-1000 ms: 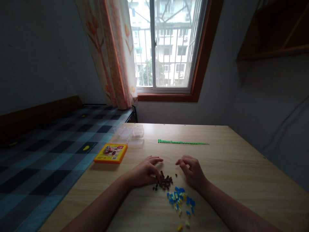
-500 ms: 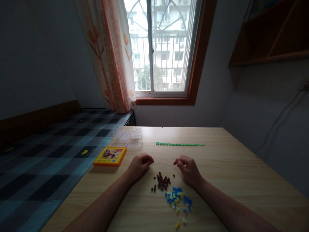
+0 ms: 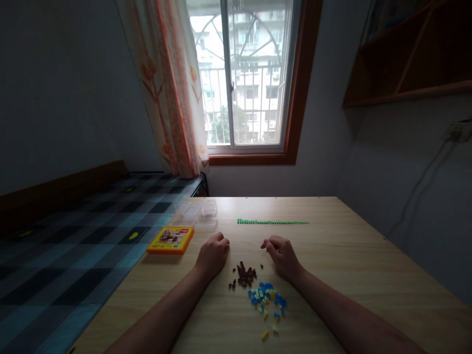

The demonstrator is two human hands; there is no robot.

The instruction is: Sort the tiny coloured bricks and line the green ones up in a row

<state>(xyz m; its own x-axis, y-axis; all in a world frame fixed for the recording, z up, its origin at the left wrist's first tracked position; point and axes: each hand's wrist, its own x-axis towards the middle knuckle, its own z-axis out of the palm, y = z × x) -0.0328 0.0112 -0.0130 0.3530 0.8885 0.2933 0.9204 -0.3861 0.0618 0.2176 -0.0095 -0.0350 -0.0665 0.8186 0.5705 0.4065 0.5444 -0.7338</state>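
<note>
My left hand (image 3: pixel 213 254) rests on the wooden table (image 3: pixel 332 275) with its fingers curled in; whatever may be inside them is hidden. Opposite it, my right hand (image 3: pixel 283 255) is also closed, thumb and index finger bent together, and I cannot make out anything in the grip. Between my forearms lies a loose pile of small dark brown building bricks (image 3: pixel 245 276). Nearer to me is a scattered heap of blue and yellow bricks (image 3: pixel 266 296). Beyond both hands stretches a long row of small green bricks (image 3: pixel 273 222).
A yellow-orange box (image 3: pixel 171 241) with a printed picture lies left of my left hand. Behind it are clear plastic trays (image 3: pixel 195 214). A bed with a checked cover (image 3: pixel 121 236) adjoins the table's left side. A window (image 3: pixel 254 88) is ahead; a wall shelf (image 3: pixel 409 73) hangs at right.
My left fingers have curled further in; the dark speck at their tips is out of sight. My right hand stays closed near the same spot. The whole view has shifted slightly.
</note>
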